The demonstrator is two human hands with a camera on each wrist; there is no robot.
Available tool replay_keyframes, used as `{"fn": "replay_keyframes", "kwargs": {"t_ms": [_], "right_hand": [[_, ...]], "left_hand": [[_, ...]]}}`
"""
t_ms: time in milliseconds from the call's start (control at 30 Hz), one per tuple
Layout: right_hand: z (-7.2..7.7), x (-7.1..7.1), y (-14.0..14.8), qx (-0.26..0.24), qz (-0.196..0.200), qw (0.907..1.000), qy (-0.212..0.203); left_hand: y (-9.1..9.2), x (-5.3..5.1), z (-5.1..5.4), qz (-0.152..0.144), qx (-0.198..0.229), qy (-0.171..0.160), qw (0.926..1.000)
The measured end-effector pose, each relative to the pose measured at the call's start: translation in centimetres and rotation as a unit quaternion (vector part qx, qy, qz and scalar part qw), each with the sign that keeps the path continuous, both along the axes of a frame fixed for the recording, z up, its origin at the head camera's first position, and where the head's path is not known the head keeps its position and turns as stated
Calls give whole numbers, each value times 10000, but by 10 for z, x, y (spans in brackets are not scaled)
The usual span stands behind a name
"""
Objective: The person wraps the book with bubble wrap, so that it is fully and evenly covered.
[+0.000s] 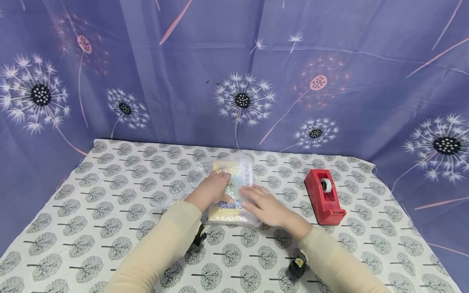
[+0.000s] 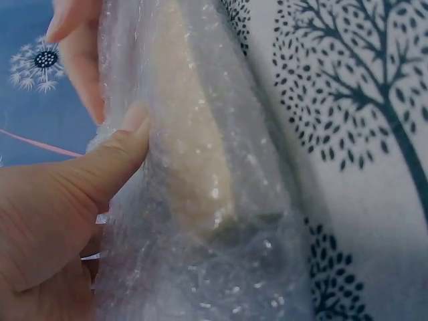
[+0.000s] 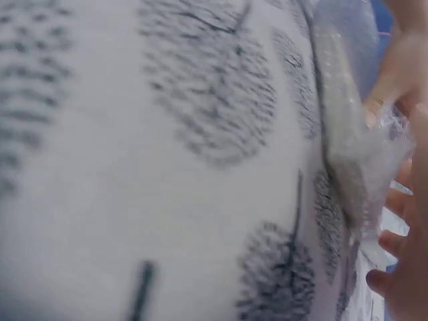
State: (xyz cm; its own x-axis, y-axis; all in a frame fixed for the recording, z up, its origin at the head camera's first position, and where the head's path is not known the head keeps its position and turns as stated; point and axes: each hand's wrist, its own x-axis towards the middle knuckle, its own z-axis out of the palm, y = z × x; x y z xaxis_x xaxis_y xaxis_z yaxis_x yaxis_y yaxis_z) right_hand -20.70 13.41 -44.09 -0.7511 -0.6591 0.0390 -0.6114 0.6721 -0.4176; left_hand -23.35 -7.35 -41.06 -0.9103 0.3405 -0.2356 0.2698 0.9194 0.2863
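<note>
Head view: a book (image 1: 237, 185) in clear bubble wrap (image 1: 201, 169) lies on the middle of the desk (image 1: 234, 268), on a white cloth printed with grey trees. The left hand (image 1: 212, 188) rests on the wrapped cover, thumb spread from the fingers, and hides part of it; the right hand (image 1: 266, 206) touches the right side with its fingers extended. Loose wrap spreads left, partly behind the left forearm. To the right, apart from the hands, a red tape dispenser (image 1: 317, 195) holds a roll of tape (image 1: 325, 185). A purple-blue curtain (image 1: 183, 81) with dandelions hangs behind the desk. Cream sleeves (image 1: 165, 240) cross the near side of the cloth, a small black device below each wrist. A column of characters runs down the cover's right side, too blurred under the plastic to read.
</note>
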Motion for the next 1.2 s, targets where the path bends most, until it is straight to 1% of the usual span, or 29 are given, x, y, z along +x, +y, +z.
{"fn": "replay_keyframes", "kwargs": {"t_ms": [67,200,367,467,567,633,800,933,1100,1200], "right_hand": [[3,-7,-2,-298,-121,9995,-5],[2,-22,-3,-574,-490,9971,74],[1,-47,-5,-956,-982,9906,41],[3,-62,-7,-996,-1211,9876,53],[5,-76,-10,-943,-1289,9872,13],[7,-83,-14,-936,-1314,9868,-95],[8,-93,-22,-834,-1323,9872,-311],[7,-96,-25,-740,-1182,9898,-282],[7,-99,-29,-360,-1019,9938,-270],[7,-100,-31,-45,-1031,9941,-335]], "left_hand": [[0,-1,0,-35,-125,-70,9999],[0,-2,-1,-101,-330,-136,9993],[0,-2,-1,-113,-380,-128,9991],[-1,-1,0,-142,-382,-112,9991],[0,0,2,-162,-358,-96,9992],[0,0,4,-150,-348,-109,9992],[1,0,3,-159,-416,-66,9990],[1,-2,1,-158,-505,-43,9986],[2,-2,0,-99,-528,-31,9986],[2,-2,0,-73,-525,-35,9986]]}}
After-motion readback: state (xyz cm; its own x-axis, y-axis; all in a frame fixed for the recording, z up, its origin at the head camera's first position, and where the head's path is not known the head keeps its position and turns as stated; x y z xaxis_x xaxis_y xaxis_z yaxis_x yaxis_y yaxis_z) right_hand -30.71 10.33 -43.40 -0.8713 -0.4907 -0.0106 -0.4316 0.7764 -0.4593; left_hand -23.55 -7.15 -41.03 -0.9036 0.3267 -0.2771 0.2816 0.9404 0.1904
